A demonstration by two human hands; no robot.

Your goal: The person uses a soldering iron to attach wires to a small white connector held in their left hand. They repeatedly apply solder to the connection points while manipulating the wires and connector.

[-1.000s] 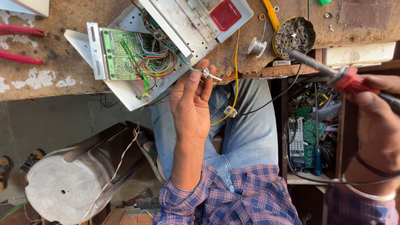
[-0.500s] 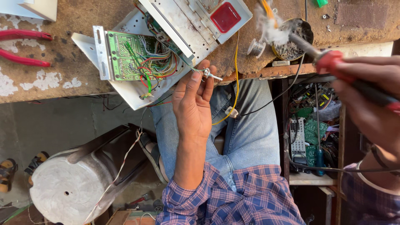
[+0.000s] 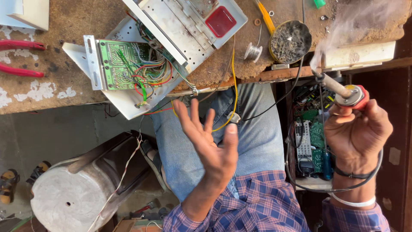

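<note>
1. Gripping is seen on the right hand (image 3: 358, 133) only: a soldering iron (image 3: 343, 91) is clasped by its red collar, tip pointed toward the bench's near edge, smoke (image 3: 343, 30) rising off it.
2. Nothing is held by the left hand (image 3: 212, 141); fingers are spread wide, palm open, hovering over the lap, just below the bench's near edge.
3. Dangling wires, a yellow wire (image 3: 234, 81) among them, are draped over the near edge between the two hands; a small metal connector (image 3: 195, 91) hangs at that edge, apart from both hands.
4. An opened white device casing (image 3: 189, 25) with a green circuit board (image 3: 122, 64) lies near the bench's near edge, left of the iron, well clear of the tip.
5. A solder spool (image 3: 253, 52) and round tin of tip-cleaning wool (image 3: 291, 41) sit toward the bench's right end; red pliers (image 3: 19, 58) lie at the left edge.
6. Judged: the hot tip should be kept away from wire insulation and jeans; the iron's black cord (image 3: 296, 172) loops by the right wrist and could snag.
7. Open room is judged tight: a shelf of scrap boards (image 3: 311, 133) sits beside the right hand, a metal cylinder (image 3: 71, 193) at lower left; free space is mostly over the lap.
</note>
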